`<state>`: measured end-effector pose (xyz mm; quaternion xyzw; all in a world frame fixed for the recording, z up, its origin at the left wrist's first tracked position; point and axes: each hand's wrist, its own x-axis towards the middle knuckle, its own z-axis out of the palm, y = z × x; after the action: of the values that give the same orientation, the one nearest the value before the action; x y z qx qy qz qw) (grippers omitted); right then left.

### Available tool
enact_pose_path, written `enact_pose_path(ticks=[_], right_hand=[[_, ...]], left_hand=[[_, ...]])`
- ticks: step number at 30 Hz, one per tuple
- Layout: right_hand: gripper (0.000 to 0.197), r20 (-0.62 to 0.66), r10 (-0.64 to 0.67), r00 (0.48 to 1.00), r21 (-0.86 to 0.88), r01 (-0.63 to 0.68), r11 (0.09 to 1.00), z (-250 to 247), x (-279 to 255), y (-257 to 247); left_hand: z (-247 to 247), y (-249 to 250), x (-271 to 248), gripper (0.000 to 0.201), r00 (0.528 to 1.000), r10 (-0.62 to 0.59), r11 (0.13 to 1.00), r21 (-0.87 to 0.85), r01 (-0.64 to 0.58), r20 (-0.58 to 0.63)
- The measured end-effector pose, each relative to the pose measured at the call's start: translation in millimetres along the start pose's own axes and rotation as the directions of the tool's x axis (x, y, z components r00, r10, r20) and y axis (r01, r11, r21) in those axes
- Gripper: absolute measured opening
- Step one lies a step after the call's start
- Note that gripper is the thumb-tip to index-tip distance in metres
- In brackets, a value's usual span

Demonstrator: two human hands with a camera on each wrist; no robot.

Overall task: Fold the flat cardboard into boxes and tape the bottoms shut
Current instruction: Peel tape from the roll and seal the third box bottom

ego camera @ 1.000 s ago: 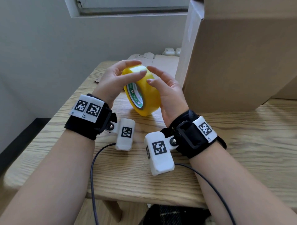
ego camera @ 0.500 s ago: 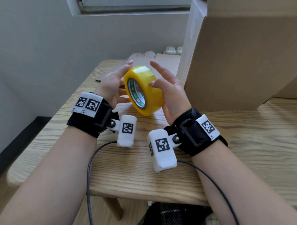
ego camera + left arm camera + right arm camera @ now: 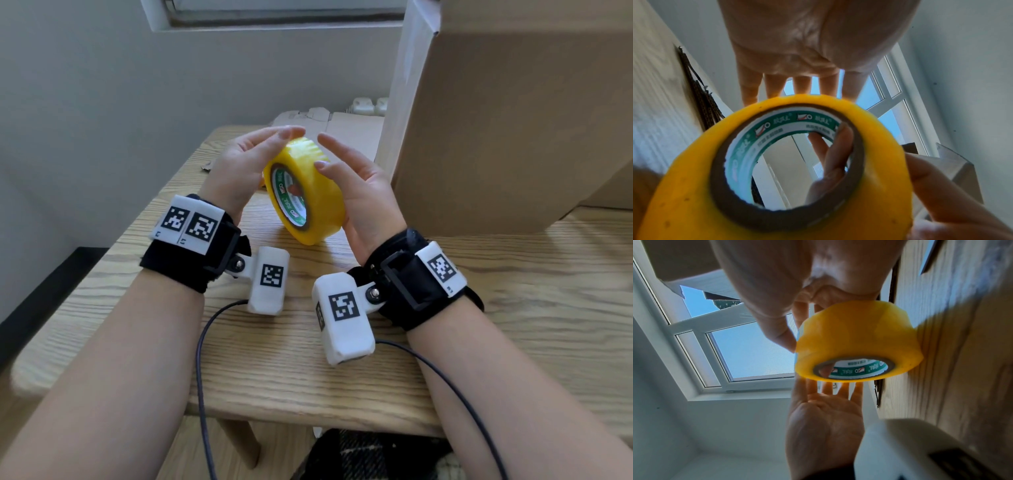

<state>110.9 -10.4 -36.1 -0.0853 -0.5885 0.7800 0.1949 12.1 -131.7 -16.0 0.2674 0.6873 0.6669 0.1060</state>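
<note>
A yellow tape roll (image 3: pixel 318 192) with a green-printed core stands on edge just over the wooden table (image 3: pixel 513 308), between both hands. My right hand (image 3: pixel 363 192) holds it: the thumb presses on the yellow tread and the fingers lie against its far face, showing through the core in the left wrist view. My left hand (image 3: pixel 246 161) is flat beside the roll with straight fingers, their tips over its top. In the left wrist view the roll (image 3: pixel 684 194) sits below my spread left hand (image 3: pixel 797 40). The right wrist view shows the roll (image 3: pixel 859 331) and the open left palm (image 3: pixel 824 418).
A large erected cardboard box (image 3: pixel 513 120) stands close on the right, its wall right behind my right hand. Flat cardboard sheets (image 3: pixel 352 126) lie at the table's far edge. A wall and a window sill are behind. Cables hang from both wrist cameras.
My left hand has let go of the roll and straightened its fingers. The roll has tilted and now leans in the right hand, core facing me more.
</note>
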Motion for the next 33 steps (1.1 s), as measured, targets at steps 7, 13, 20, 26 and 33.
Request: enact_pose_path(ticks=[7,13,20,26,33], right_hand=[[0.030,0.013,-0.036,0.999,0.049,0.036,0.998,-0.6,0.7,0.6],[0.031,0.061,-0.046,0.997,0.019,0.045,0.999,-0.7,1.8,4.0],[0.042,0.096,-0.030,0.995,0.053,0.025,0.998,-4.3,1.2,2.7],[0.033,0.091,-0.042,0.995,0.041,0.038,0.998,-3.0,-2.5,-2.2],[0.018,0.002,0.012,1.000,0.074,-0.012,0.997,-4.6,-4.7,-5.9]], left_hand=[[0.3,1.9,-1.2,0.052,0.996,-0.055,0.998,0.027,0.053,0.063],[5.4,2.4,1.4,0.034,0.989,-0.137,0.988,-0.079,0.132,-0.059],[5.0,4.3,0.0,0.028,0.970,-0.219,0.974,-0.085,0.210,-0.105],[-1.7,3.3,-2.2,0.039,0.937,-0.346,0.935,-0.102,0.340,-0.046],[5.1,1.7,-3.8,0.054,0.930,-0.368,0.929,-0.043,0.368,0.007]])
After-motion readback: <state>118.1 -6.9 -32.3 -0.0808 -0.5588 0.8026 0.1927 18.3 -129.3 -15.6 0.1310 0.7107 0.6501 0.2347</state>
